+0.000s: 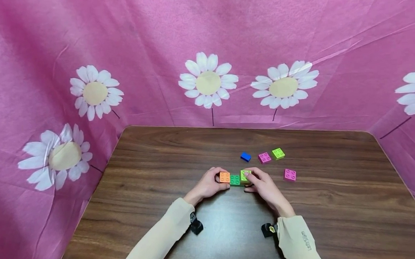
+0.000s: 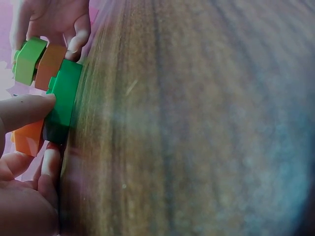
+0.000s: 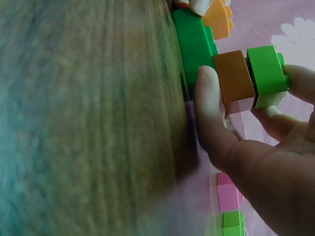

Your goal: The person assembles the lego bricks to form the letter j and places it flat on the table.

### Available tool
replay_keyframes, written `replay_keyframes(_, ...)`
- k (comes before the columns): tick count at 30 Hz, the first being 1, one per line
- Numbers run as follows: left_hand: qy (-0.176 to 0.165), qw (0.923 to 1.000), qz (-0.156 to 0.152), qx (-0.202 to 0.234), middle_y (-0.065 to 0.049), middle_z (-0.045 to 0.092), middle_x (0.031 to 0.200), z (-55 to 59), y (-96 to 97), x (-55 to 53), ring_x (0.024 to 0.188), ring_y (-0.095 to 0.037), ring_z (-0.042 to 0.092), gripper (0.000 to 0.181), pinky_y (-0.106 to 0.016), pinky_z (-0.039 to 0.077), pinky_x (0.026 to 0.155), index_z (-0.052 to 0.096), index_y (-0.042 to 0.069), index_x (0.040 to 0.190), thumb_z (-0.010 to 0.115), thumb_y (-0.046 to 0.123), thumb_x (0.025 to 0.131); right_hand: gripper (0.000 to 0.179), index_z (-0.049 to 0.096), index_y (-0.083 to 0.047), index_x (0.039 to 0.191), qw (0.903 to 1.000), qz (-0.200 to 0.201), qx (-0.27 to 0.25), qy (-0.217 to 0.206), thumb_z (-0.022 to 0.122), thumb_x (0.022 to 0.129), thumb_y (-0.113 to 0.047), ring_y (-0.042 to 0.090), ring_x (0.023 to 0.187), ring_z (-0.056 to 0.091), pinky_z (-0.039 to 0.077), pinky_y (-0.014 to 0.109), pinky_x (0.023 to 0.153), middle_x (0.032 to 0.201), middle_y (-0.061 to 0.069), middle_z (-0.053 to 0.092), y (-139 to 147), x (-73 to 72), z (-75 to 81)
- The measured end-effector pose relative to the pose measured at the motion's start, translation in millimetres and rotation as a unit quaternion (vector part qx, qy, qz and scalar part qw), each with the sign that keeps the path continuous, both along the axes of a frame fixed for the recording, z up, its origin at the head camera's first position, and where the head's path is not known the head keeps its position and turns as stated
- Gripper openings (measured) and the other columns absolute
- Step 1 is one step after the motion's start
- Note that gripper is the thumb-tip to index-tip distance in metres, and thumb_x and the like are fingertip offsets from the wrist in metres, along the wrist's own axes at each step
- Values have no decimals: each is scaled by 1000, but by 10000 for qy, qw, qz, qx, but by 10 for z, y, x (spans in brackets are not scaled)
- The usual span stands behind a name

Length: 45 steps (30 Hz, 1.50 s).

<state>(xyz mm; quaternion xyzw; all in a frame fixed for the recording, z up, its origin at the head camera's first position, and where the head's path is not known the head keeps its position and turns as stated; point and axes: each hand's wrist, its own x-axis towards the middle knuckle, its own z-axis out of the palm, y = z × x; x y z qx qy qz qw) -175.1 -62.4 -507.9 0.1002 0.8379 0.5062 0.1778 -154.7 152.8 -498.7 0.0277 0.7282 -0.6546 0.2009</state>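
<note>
A long green toy building brick [image 1: 234, 179] lies on the table with an orange brick [image 1: 225, 177] on its left end. On its right end sits a brown brick [image 3: 234, 76], topped by a lime green brick [image 3: 266, 70] that tilts slightly, a thin dark gap between the two. My left hand [image 1: 209, 183] grips the left end, thumb [image 2: 24, 112] on the green brick's near side and fingers around the end. My right hand [image 1: 263, 184] holds the lime green brick, one finger on its studs; the thumb [image 3: 208, 98] lies along the lower bricks.
Behind the hands are a small blue brick [image 1: 245, 157], a pink brick [image 1: 264, 157] and another lime green brick [image 1: 278, 153]. A second pink brick [image 1: 290, 174] lies right of my right hand. A pink flowered cloth [image 1: 146, 70] hangs behind the wooden table [image 1: 340, 200].
</note>
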Motion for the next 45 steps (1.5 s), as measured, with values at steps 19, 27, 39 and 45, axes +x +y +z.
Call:
replay_keyframes(19,34,10000,-6,-48,-7,55,96,-13,-3,-5,78,-12,50,38,-25,41,71,65,7,113,79,10,78,39,47,2,134,9999,-130,-9,15,45,103,-21,19,92,61,56,32,82,122,21,50,-28,-7,-14)
replay_keyframes(27,70,9999,51,-147,-7,55,97,2,18,0,80,-14,49,38,-27,40,73,65,8,112,79,11,77,37,52,2,132,9995,-224,153,144,46,102,-19,18,90,62,56,30,79,119,20,53,-43,-3,11)
replay_keyframes(39,-94,9996,222,-141,-7,55,98,23,44,-1,82,-15,49,38,-28,39,74,66,8,110,80,8,74,34,54,3,129,9990,-363,205,143,46,102,-16,14,85,61,56,29,77,113,18,55,-85,-1,27)
replay_keyframes(45,65,9990,259,-368,-7,58,102,68,81,-5,88,-17,52,37,-33,42,82,66,9,109,79,9,74,34,55,2,129,9983,-397,393,150,47,102,-17,16,85,62,57,30,76,111,17,57,-102,-11,50)
